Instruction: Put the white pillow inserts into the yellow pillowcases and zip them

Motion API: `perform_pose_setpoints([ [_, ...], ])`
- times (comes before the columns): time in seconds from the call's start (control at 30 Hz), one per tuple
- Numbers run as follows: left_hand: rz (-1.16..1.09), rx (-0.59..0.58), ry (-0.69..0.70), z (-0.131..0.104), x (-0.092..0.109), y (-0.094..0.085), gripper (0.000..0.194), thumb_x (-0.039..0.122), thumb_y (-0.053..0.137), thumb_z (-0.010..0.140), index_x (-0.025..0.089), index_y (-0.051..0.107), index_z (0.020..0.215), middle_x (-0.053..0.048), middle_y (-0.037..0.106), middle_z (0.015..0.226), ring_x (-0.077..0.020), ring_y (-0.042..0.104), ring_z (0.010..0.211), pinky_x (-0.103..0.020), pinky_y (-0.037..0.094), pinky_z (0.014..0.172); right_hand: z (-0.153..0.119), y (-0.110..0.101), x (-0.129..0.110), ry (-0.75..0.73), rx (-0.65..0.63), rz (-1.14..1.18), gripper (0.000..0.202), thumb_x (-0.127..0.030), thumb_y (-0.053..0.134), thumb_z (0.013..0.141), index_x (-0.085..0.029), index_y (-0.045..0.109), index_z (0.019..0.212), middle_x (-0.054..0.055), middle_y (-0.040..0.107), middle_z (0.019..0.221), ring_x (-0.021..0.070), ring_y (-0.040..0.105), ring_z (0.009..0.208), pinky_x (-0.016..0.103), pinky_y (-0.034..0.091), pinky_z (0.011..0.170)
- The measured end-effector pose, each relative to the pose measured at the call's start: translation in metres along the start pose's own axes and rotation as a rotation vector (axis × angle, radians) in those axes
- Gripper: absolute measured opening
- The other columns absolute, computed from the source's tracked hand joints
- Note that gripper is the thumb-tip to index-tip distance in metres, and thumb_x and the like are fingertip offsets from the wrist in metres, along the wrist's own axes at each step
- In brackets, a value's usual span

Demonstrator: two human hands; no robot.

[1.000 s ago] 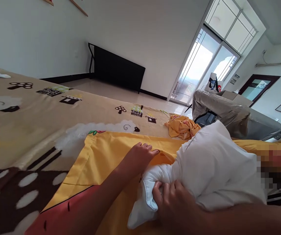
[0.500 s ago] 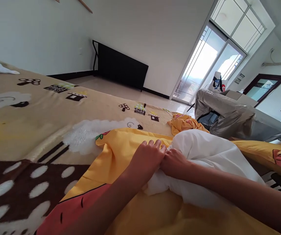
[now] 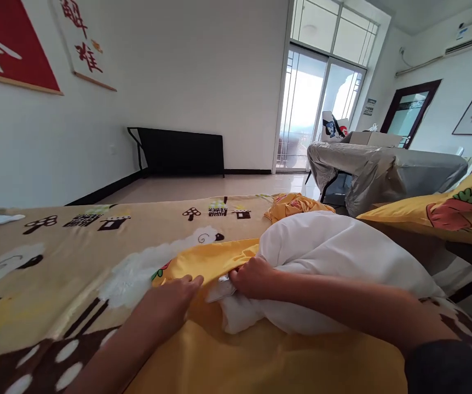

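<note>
A yellow pillowcase point(image 3: 209, 260) with a red-and-green print lies on the bed, its mouth raised toward me. My left hand point(image 3: 174, 301) is closed on the near edge of that opening. Partly at the mouth of the case rests a plump white pillow point(image 3: 322, 241), most of it outside to the right. My right hand point(image 3: 254, 278) is closed round the pillow's bunched corner, against the case's edge. The fingertips of my right hand are partly hidden by fabric. More yellow cloth spreads beneath both forearms.
The bed carries a beige blanket point(image 3: 145, 230) with sheep prints. Beyond the pillow lies a crumpled orange cloth point(image 3: 295, 207). At right is a yellow carrot-print pillow point(image 3: 461, 205). A plastic-covered table point(image 3: 384, 164) and a black folded frame point(image 3: 182, 153) stand farther off.
My hands have moved apart, the left one down and left with the case's edge, the right one slightly left and down with the pillow corner. The view has levelled.
</note>
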State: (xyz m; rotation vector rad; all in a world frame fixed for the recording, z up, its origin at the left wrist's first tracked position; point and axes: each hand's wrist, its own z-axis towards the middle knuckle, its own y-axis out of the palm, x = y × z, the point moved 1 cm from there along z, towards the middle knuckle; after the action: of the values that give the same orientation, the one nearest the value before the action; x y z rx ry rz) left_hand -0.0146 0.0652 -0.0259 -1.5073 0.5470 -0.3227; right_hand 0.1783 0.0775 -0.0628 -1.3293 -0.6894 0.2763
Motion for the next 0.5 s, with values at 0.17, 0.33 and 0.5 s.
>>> perform_pose_setpoints([
  [0.17, -0.201, 0.254, -0.065, -0.001, 0.013, -0.046, 0.024, 0.019, 0.033, 0.082, 0.020, 0.057, 0.084, -0.005, 0.065, 0.089, -0.0187, 0.061, 0.074, -0.028, 0.040, 0.063, -0.007, -0.025, -0.002, -0.007, 0.033, 0.046, 0.020, -0.016, 0.041, 0.088, -0.016, 0.061, 0.090, 0.009, 0.070, 0.086, 0.0226, 0.068, 0.077, 0.034, 0.051, 0.061],
  [0.33, -0.300, 0.254, -0.103, 0.017, 0.038, -0.067, 0.026, 0.034, 0.034, 0.083, 0.020, 0.055, 0.074, -0.004, 0.064, 0.073, -0.0183, 0.057, 0.068, -0.027, 0.036, 0.061, -0.022, -0.075, 0.008, 0.019, 0.041, 0.089, 0.018, -0.026, 0.047, 0.088, -0.017, 0.061, 0.095, 0.009, 0.070, 0.088, 0.0239, 0.066, 0.078, 0.034, 0.050, 0.062],
  [0.5, -0.172, 0.273, -0.191, 0.025, 0.057, -0.094, 0.029, 0.037, 0.032, 0.083, 0.021, 0.054, 0.074, -0.006, 0.063, 0.074, -0.0209, 0.057, 0.069, -0.028, 0.034, 0.060, -0.031, -0.087, 0.001, -0.076, 0.015, 0.208, 0.025, -0.040, 0.050, 0.087, -0.019, 0.063, 0.089, 0.007, 0.069, 0.083, 0.0217, 0.065, 0.077, 0.032, 0.050, 0.063],
])
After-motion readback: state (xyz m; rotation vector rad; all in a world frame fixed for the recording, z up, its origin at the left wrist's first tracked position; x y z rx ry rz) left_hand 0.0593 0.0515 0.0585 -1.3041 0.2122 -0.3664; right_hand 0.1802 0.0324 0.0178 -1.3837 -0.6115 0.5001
